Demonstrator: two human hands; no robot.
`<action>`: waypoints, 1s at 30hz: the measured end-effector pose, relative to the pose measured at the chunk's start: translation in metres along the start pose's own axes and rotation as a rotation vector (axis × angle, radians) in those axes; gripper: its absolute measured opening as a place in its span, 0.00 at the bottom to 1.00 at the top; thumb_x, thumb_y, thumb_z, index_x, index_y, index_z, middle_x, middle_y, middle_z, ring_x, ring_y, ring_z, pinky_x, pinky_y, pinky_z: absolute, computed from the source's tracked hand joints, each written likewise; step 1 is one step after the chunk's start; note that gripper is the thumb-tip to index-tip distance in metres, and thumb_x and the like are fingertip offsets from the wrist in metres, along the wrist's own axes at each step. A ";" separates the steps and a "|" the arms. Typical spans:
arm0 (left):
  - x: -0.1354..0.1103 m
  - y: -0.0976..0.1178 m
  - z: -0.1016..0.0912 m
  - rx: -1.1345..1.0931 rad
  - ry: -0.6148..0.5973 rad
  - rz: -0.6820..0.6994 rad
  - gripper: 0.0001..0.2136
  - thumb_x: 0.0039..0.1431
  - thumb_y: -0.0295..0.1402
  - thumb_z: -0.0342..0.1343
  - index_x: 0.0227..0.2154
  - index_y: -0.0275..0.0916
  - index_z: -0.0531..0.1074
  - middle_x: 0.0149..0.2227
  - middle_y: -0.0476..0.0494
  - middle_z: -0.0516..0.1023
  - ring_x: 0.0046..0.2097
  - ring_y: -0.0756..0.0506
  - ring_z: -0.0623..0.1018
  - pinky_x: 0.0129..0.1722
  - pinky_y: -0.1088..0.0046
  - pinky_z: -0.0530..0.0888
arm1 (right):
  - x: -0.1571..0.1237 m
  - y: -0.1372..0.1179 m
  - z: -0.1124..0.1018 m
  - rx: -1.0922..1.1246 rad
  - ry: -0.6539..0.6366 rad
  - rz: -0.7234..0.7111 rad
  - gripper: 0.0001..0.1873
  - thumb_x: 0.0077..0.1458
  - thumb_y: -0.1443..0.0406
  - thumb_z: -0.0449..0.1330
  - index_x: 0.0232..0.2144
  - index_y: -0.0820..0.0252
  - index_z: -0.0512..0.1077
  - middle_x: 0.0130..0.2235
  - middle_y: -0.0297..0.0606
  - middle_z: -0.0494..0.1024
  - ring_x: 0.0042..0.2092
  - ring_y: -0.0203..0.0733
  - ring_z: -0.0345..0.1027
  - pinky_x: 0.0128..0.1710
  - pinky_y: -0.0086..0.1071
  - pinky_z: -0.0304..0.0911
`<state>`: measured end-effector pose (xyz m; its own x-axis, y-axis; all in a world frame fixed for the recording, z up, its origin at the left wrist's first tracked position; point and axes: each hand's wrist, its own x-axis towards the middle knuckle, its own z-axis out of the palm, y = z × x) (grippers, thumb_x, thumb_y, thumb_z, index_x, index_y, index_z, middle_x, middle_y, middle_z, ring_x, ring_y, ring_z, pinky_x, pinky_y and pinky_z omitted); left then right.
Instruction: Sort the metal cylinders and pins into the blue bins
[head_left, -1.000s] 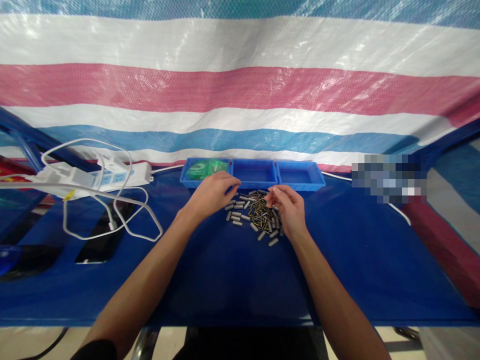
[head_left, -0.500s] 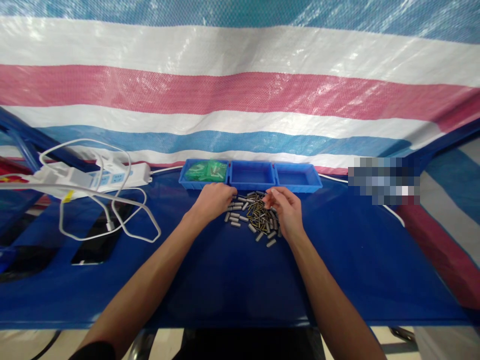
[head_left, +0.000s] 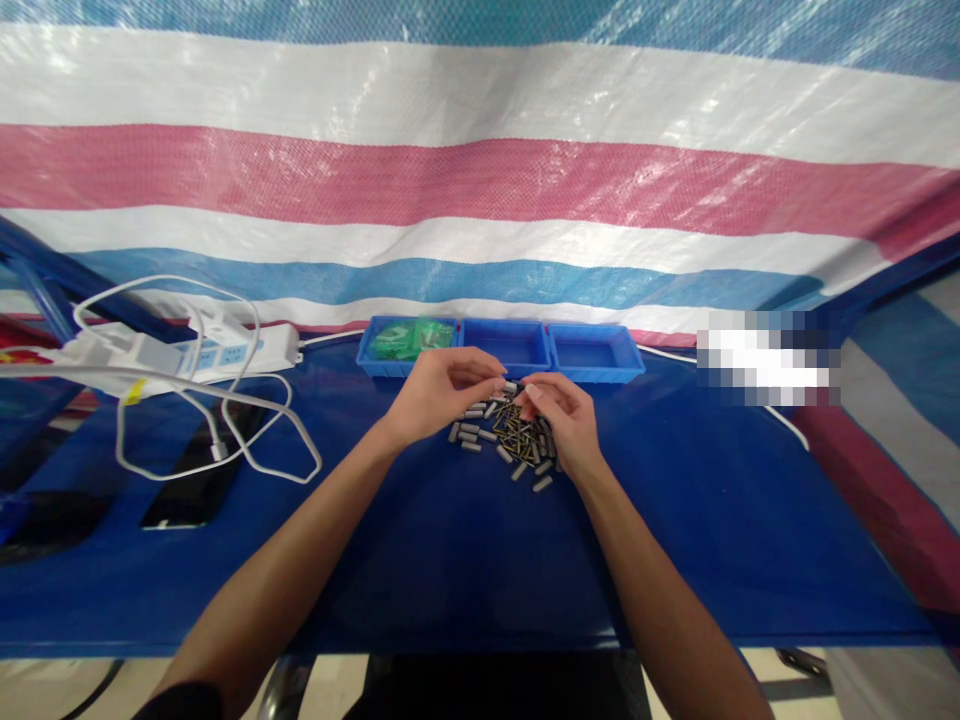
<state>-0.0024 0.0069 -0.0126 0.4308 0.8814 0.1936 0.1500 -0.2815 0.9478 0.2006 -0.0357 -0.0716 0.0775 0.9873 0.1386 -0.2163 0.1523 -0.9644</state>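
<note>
My left hand (head_left: 444,392) is over the left side of a pile of small metal parts, its thumb and fingertips closed at a small silver metal cylinder (head_left: 511,387). Just right of it, my right hand (head_left: 564,412) is closed in a pinch above the pile; what its fingertips hold is too small to make out. Beneath both hands, thin brass-coloured pins (head_left: 517,438) lie heaped in the middle. Several silver cylinders (head_left: 469,436) are scattered around them, partly covered by my hands.
Behind the pile stands a row of blue trays (head_left: 596,376); the left one holds green plastic bags (head_left: 409,338). To the left are a white power strip (head_left: 240,350), looped white cables (head_left: 300,455) and a dark phone (head_left: 180,500) on the blue table (head_left: 480,580). A striped sheet (head_left: 480,180) hangs behind.
My left hand has moved right from the tray's front edge, towards my right hand, with a cylinder now at its fingertips. My right hand has shifted slightly left, bringing the fingertips close together.
</note>
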 end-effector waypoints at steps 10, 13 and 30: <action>0.001 -0.004 0.010 -0.183 0.019 -0.176 0.13 0.57 0.41 0.70 0.35 0.36 0.79 0.29 0.45 0.85 0.32 0.46 0.85 0.35 0.74 0.82 | -0.001 0.003 -0.001 0.002 -0.022 0.034 0.14 0.52 0.57 0.76 0.40 0.53 0.82 0.33 0.34 0.86 0.29 0.39 0.76 0.34 0.35 0.74; 0.000 -0.005 0.011 -0.147 -0.022 -0.185 0.13 0.58 0.41 0.69 0.36 0.36 0.79 0.29 0.45 0.84 0.32 0.45 0.85 0.34 0.73 0.81 | -0.001 0.003 0.000 -0.005 -0.017 0.051 0.13 0.52 0.57 0.76 0.39 0.53 0.83 0.32 0.34 0.86 0.29 0.39 0.77 0.34 0.35 0.74; -0.004 -0.003 -0.031 0.811 -0.269 -0.074 0.07 0.63 0.30 0.59 0.40 0.40 0.83 0.39 0.42 0.86 0.42 0.41 0.84 0.44 0.69 0.78 | 0.003 0.007 0.002 -0.021 0.097 -0.029 0.14 0.52 0.59 0.75 0.42 0.53 0.82 0.39 0.36 0.86 0.39 0.42 0.81 0.46 0.38 0.77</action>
<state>-0.0318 0.0156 -0.0082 0.5762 0.8169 -0.0257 0.7317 -0.5015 0.4617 0.1976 -0.0313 -0.0774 0.1777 0.9733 0.1454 -0.1923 0.1792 -0.9648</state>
